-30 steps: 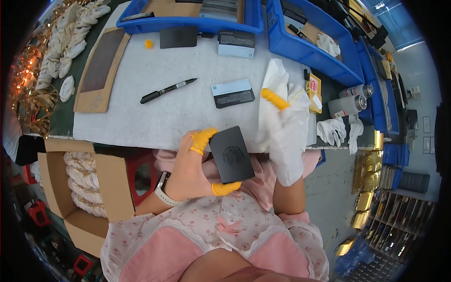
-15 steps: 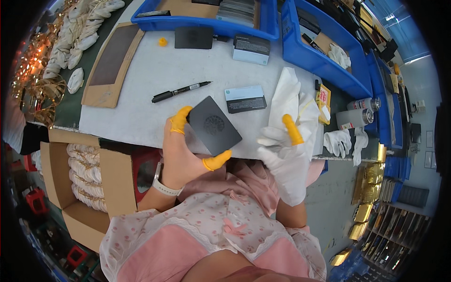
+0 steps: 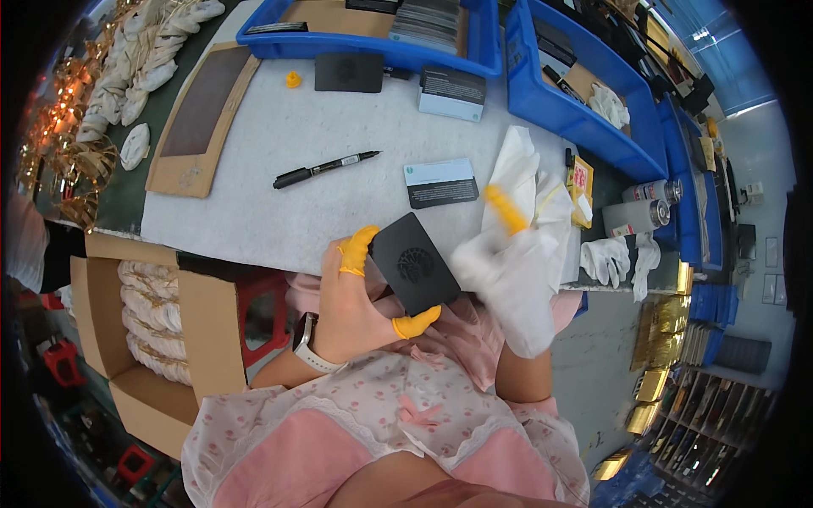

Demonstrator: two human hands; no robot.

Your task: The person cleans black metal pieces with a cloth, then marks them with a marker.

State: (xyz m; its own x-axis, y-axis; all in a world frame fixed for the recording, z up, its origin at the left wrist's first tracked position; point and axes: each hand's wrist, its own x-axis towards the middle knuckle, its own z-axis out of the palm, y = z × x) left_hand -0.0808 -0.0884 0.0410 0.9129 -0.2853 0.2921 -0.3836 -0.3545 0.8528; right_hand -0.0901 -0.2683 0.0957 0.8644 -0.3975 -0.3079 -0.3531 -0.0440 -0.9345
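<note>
A black card [image 3: 416, 264] with a round tree-like emblem is tilted in my left hand [image 3: 349, 298]. Yellow finger cots cover that hand's thumb and one finger, which grip the card at its edges. Close to the card's right side is my right hand [image 3: 518, 284], in a white glove with one yellow-tipped finger raised; motion smears its other fingers. Behind the glove, white cloth [image 3: 517, 161] lies bunched on the table. A blue-and-black printed card [image 3: 441, 183] lies beyond the held card, and a black marker pen [image 3: 327, 169] to its left.
Blue bins [image 3: 373, 41] line the back, near another black card [image 3: 348, 73], a stack of printed cards [image 3: 451, 93] and a yellow finger cot [image 3: 293, 80]. Bottles [image 3: 637, 217] and white gloves [image 3: 606, 259] are at right. A cardboard box [image 3: 218, 330] stands lower left.
My left hand has brought the black card toward me and to the right. My gloved right hand has shifted left, nearer the card, its raised finger tilting left.
</note>
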